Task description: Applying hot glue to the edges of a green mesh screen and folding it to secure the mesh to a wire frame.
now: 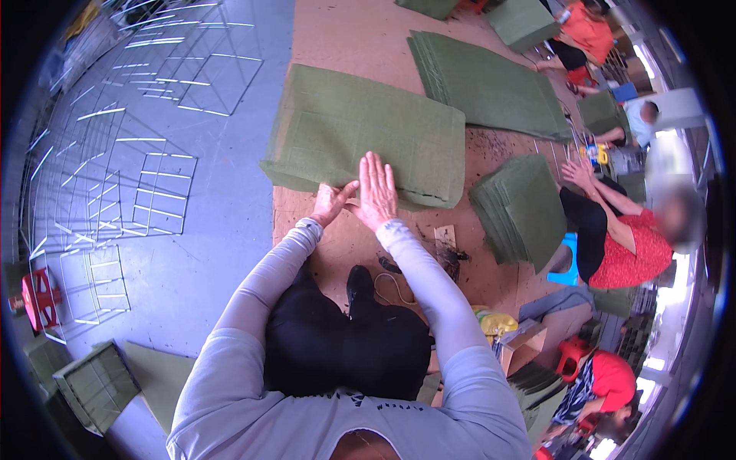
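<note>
In front of me lies a large green fabric-covered box (330, 107), its broad top facing up and its near side partly in shadow. My right hand (377, 192) rests flat on its near edge, fingers stretched out and pointing away from me. Just left of it, my left hand (330, 204) is closed at the same near edge, fingers bent and thumb toward the right hand. It appears to pinch the green cover there; the exact grip is partly hidden.
Stacked green sheets (491, 84) lie beyond the box, and a pile of green pieces (521, 207) sits to its right. White-barred wire frames (165, 192) stand on the grey floor at left. A person in red (636, 249) sits close by on a blue stool (566, 261).
</note>
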### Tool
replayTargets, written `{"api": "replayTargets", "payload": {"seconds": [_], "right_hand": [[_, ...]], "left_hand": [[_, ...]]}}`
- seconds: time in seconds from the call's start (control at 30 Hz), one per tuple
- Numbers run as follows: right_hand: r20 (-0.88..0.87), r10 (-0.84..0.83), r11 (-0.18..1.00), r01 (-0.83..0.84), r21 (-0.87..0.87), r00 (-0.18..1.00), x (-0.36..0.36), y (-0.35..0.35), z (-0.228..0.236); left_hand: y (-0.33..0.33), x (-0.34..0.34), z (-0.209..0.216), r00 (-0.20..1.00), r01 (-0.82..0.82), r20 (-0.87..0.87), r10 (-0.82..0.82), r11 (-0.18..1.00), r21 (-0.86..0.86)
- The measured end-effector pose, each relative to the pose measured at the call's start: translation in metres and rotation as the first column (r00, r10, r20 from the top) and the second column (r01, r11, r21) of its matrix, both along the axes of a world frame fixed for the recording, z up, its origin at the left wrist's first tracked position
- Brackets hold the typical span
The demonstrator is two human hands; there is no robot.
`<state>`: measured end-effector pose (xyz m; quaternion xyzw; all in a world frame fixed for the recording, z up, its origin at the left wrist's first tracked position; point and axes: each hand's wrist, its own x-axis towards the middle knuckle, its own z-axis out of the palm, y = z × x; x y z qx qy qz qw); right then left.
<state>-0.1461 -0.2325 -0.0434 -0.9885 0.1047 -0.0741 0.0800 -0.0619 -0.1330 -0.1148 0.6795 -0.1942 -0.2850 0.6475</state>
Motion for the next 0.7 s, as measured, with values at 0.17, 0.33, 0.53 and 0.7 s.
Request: {"api": "replayTargets", "payload": {"seconds": [0.17, 0.33, 0.53, 0.7], "right_hand": [[0.101, -0.025, 0.998, 0.031, -0.06, 0.995, 0.013, 0.0, -0.009], [0.045, 0.025, 0.995, -0.029, 0.099, 0.999, -0.009, -0.015, -0.004], [0.067, -0.171, 0.983, 0.174, -0.051, 0.983, -0.035, -0.047, -0.009], [0.071, -0.153, 0.988, 0.153, 0.006, 0.986, -0.038, -0.032, -0.012]], "left_hand": [[0.002, 0.005, -0.003, 0.994, -0.037, -0.107, 0.025, 0.993, -0.112], [-0.001, 0.0, 0.01, 0.996, -0.027, -0.085, 0.025, 0.999, -0.025], [0.003, 0.007, 0.001, 1.0, -0.008, -0.029, 0.007, 1.0, -0.03], [0.008, 0.001, 0.008, 0.998, -0.013, -0.061, 0.01, 0.998, -0.055]]}}
